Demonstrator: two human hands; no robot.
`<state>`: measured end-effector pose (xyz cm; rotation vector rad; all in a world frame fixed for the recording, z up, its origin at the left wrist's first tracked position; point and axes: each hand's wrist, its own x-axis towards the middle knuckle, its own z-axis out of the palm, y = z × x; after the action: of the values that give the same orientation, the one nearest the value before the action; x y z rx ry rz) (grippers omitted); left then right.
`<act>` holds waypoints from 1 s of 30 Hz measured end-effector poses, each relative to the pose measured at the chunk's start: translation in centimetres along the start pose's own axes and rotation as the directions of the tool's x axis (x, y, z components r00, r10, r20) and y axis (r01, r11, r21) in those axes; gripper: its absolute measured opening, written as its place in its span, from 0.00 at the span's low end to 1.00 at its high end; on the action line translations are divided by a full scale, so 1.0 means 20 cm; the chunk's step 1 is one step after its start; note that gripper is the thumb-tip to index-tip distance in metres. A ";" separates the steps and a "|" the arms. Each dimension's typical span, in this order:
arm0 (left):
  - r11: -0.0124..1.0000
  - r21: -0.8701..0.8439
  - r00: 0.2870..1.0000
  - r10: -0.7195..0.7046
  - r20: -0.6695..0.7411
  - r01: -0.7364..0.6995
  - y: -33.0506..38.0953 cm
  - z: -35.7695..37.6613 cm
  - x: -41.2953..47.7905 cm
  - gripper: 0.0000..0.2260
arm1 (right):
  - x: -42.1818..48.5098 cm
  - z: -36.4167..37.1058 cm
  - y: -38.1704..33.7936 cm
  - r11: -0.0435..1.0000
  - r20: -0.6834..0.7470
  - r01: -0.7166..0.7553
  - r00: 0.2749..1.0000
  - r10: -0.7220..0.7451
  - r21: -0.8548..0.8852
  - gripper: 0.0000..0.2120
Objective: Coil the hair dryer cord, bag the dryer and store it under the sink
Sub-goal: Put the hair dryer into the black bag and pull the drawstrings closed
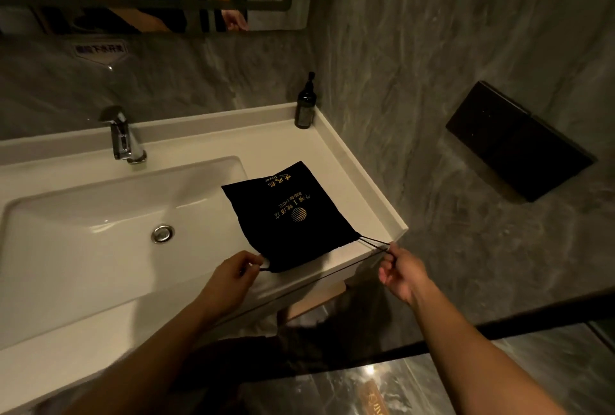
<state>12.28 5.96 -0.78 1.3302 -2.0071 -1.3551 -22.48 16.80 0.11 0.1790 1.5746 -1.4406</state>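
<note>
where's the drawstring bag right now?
In the head view, the black drawstring bag lies flat on the white counter just right of the sink basin, with the left hand and right hand pulling its cords.

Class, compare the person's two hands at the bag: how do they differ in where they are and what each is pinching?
The left hand pinches a short loop of drawstring right at the black bag, over the counter's front edge. The right hand is off the counter's corner, away from the bag, and pinches a long drawstring pulled out taut from the bag's mouth. Both use a fingertip grip and pull outward on the gathered mouth.
</note>
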 end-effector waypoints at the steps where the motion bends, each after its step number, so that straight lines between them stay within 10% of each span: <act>1: 1.000 -0.008 1.000 -0.020 0.006 0.020 -0.01 -0.05 0.01 0.07 | -0.01 0.00 0.00 0.999 -0.025 0.038 0.999 -0.039 -0.030 0.14; 8: 0.993 -0.111 0.999 -0.029 -0.028 0.026 -0.02 -0.34 0.18 0.09 | -0.10 -0.10 -0.04 0.980 -0.245 0.174 0.950 -0.194 -0.101 0.10; 21: 0.961 0.199 0.947 0.236 -0.217 -0.194 0.29 -0.65 0.78 0.08 | -0.46 -0.49 -0.12 0.933 -0.575 0.350 0.781 -0.243 0.082 0.12; 30: 0.996 0.083 0.962 0.053 -0.268 -0.032 0.21 -0.81 0.88 0.07 | -0.55 -0.50 -0.01 0.879 -0.761 0.438 0.631 -0.149 0.191 0.13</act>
<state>13.43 -16.95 7.05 1.4127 -1.9067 -1.0230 -22.22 30.26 6.41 0.8465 2.0172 -2.0926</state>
